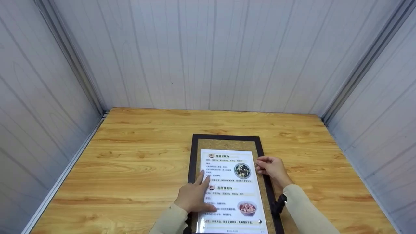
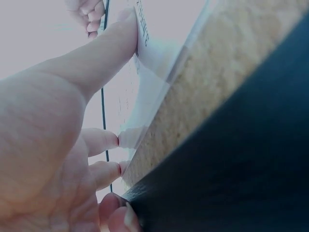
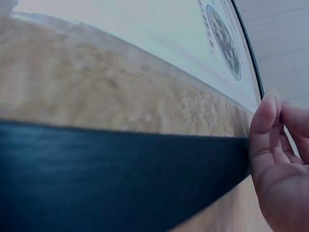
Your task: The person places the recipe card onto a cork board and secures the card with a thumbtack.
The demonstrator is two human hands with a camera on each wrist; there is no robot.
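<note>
A laminated recipe sheet (image 1: 227,195) with printed text and two round food pictures lies on a cork board (image 1: 227,143) in a black frame (image 1: 193,152). My left hand (image 1: 194,195) rests on the sheet's left side with fingers spread and fairly straight, thumb and fingertips on its surface. Beside the sheet's upper right edge is my right hand (image 1: 272,167), over the board's right border. Its fingers are curled, with thumb and index tips together; I cannot tell whether something small sits between them. A small shiny round pin (image 1: 259,221) shows at the sheet's lower right.
The board lies on a wood-grain table (image 1: 136,156). Pale panelled walls (image 1: 201,58) rise behind it and on both sides. A dark wrist strap (image 1: 280,204) on the right sleeve overlaps the frame's right border.
</note>
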